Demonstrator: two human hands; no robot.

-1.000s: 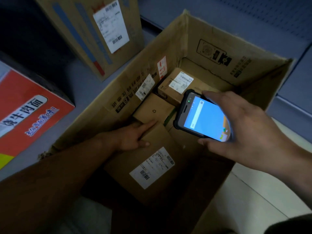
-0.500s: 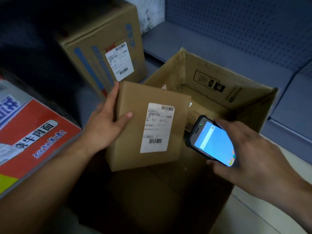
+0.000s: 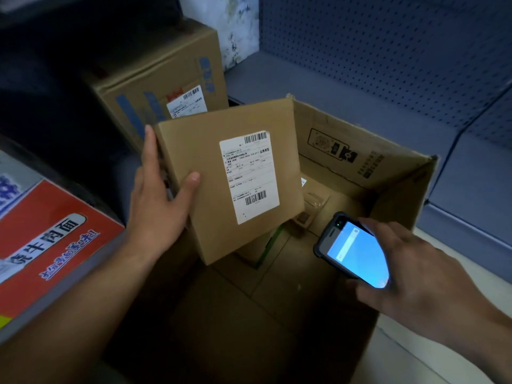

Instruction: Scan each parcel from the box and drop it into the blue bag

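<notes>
Left hand [image 3: 158, 214] clamped on cardboard parcel [image 3: 230, 176], thumb on labelled face, lifted above open carton [image 3: 368, 173]. Right hand [image 3: 415, 278] closed around handheld scanner [image 3: 352, 250], screen lit, just right of and below parcel, apart from it.
</notes>
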